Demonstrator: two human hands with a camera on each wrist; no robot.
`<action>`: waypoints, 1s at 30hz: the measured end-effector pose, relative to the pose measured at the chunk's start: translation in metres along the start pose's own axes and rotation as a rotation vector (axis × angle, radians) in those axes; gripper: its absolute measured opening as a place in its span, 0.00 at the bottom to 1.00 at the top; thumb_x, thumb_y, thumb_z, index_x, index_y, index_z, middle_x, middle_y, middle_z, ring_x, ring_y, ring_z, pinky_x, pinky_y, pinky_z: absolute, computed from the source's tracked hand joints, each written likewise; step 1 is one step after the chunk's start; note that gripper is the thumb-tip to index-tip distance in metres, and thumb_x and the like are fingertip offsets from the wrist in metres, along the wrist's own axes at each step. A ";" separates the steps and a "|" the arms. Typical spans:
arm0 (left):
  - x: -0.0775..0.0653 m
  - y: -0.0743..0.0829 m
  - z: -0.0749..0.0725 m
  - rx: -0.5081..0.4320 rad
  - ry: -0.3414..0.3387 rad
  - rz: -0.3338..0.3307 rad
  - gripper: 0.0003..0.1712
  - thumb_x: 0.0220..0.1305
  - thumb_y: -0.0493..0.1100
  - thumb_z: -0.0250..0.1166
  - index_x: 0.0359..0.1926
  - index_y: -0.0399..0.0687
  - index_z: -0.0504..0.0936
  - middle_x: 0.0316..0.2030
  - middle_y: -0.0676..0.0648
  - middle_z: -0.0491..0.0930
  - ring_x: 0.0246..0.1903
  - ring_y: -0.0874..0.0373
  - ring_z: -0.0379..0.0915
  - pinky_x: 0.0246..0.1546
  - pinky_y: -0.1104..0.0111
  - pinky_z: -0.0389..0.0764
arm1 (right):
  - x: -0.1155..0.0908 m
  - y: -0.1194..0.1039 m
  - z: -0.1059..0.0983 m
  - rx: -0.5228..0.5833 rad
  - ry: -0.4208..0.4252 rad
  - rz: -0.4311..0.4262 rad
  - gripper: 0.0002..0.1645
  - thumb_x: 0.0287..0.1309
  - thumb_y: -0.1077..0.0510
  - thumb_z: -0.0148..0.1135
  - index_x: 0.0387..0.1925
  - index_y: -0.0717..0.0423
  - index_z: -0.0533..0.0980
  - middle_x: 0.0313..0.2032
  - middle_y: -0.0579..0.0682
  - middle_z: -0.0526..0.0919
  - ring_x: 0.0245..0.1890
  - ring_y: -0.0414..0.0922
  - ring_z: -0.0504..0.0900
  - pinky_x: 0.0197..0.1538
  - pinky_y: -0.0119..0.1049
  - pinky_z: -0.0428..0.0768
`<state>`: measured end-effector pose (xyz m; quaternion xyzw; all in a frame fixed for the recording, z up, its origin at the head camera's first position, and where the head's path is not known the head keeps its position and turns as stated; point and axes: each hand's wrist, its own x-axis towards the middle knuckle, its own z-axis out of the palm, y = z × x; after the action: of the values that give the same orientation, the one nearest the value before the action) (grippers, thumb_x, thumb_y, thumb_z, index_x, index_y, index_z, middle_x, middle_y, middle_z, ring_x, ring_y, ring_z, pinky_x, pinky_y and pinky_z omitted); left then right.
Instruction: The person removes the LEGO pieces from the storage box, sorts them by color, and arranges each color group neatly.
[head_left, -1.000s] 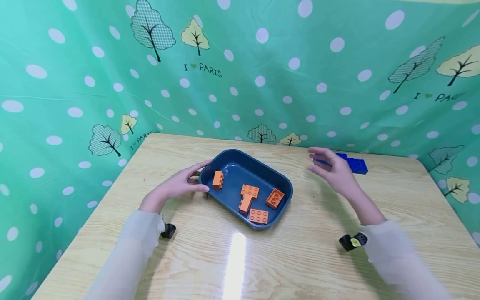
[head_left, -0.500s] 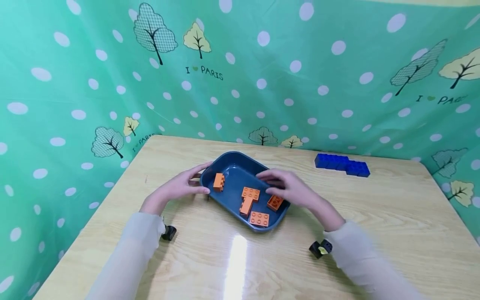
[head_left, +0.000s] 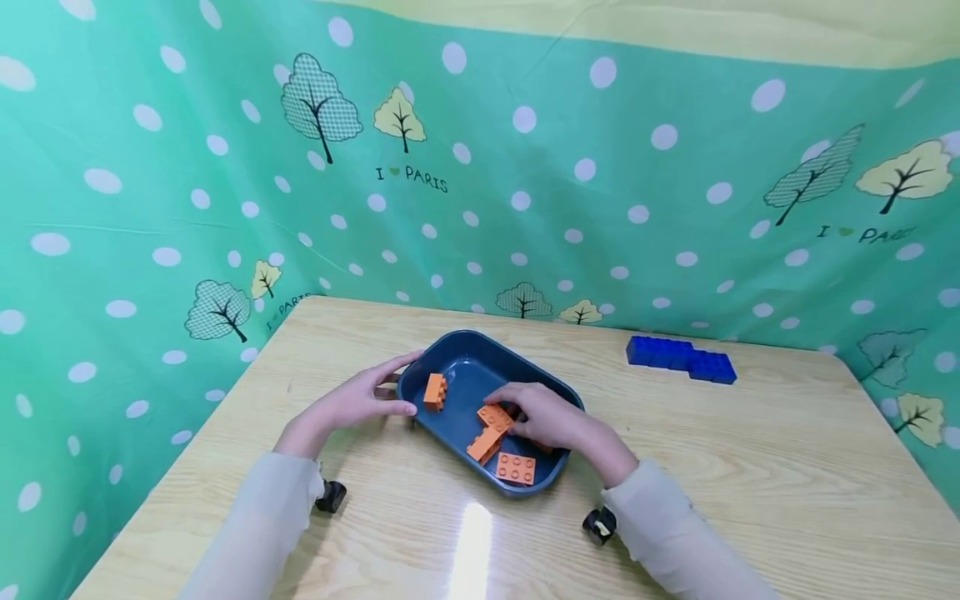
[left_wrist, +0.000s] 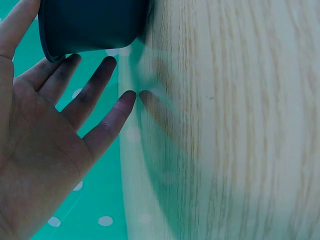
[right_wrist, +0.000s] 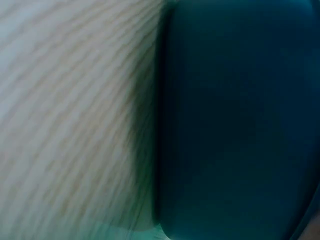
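A dark blue tray (head_left: 457, 367) stands on the table with several orange toy building bricks in it. At its left end my left hand (head_left: 358, 398) rests against the rim, thumb and fingers spread; the left wrist view shows the fingers nearly straight beside the tray wall. My right hand (head_left: 543, 415) reaches in over the right side and pinches an orange brick (head_left: 495, 417), studs up. Touching that brick is another orange brick (head_left: 484, 446); whether the two are joined I cannot tell. A studs-up brick (head_left: 516, 468) lies nearer the front, and one brick (head_left: 434, 392) stands at the left.
Blue bricks (head_left: 678, 358) form a joined, stepped row at the table's back right. A green dotted curtain (head_left: 525, 208) hangs behind the wooden table (head_left: 750, 467). The right wrist view holds mostly the tray's outer wall (right_wrist: 240, 125).
My right hand has come from near the blue bricks leftward into the tray and taken hold of an orange brick, which has turned slightly. My left hand stays at the rim.
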<state>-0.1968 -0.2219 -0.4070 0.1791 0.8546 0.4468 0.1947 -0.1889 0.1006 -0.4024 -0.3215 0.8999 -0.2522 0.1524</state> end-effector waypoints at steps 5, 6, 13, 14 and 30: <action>-0.001 0.000 -0.001 0.005 0.004 -0.035 0.50 0.64 0.49 0.70 0.79 0.61 0.51 0.78 0.38 0.51 0.70 0.33 0.61 0.69 0.43 0.68 | 0.000 0.000 0.003 0.005 0.078 0.017 0.28 0.58 0.60 0.71 0.60 0.52 0.78 0.57 0.50 0.82 0.50 0.44 0.82 0.52 0.39 0.84; 0.000 0.000 -0.001 0.002 0.006 -0.044 0.50 0.64 0.49 0.70 0.79 0.62 0.51 0.78 0.38 0.51 0.70 0.33 0.61 0.69 0.43 0.68 | 0.000 -0.001 0.003 0.008 0.095 0.030 0.28 0.57 0.59 0.72 0.60 0.51 0.78 0.57 0.50 0.82 0.52 0.44 0.82 0.55 0.40 0.83; 0.002 0.002 -0.001 0.008 0.005 -0.040 0.52 0.61 0.53 0.71 0.79 0.63 0.51 0.78 0.39 0.50 0.71 0.34 0.60 0.70 0.44 0.68 | -0.009 -0.007 -0.010 0.038 0.196 0.067 0.29 0.56 0.52 0.73 0.60 0.49 0.79 0.57 0.49 0.82 0.57 0.46 0.81 0.62 0.45 0.81; 0.002 0.002 -0.001 0.007 0.006 -0.040 0.52 0.61 0.53 0.71 0.79 0.62 0.51 0.78 0.39 0.50 0.71 0.34 0.60 0.70 0.44 0.68 | -0.011 -0.008 -0.013 0.047 0.208 0.070 0.29 0.56 0.51 0.73 0.60 0.49 0.78 0.57 0.48 0.83 0.57 0.46 0.81 0.61 0.44 0.81; 0.003 -0.002 -0.001 0.014 0.004 -0.030 0.52 0.62 0.53 0.70 0.79 0.64 0.49 0.78 0.37 0.49 0.70 0.33 0.62 0.70 0.44 0.67 | -0.075 0.071 -0.072 0.111 0.426 0.234 0.31 0.58 0.59 0.71 0.62 0.64 0.75 0.58 0.65 0.80 0.58 0.61 0.81 0.58 0.52 0.83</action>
<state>-0.2004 -0.2219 -0.4087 0.1665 0.8607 0.4383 0.1985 -0.1996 0.2230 -0.3733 -0.1460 0.9276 -0.3438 0.0050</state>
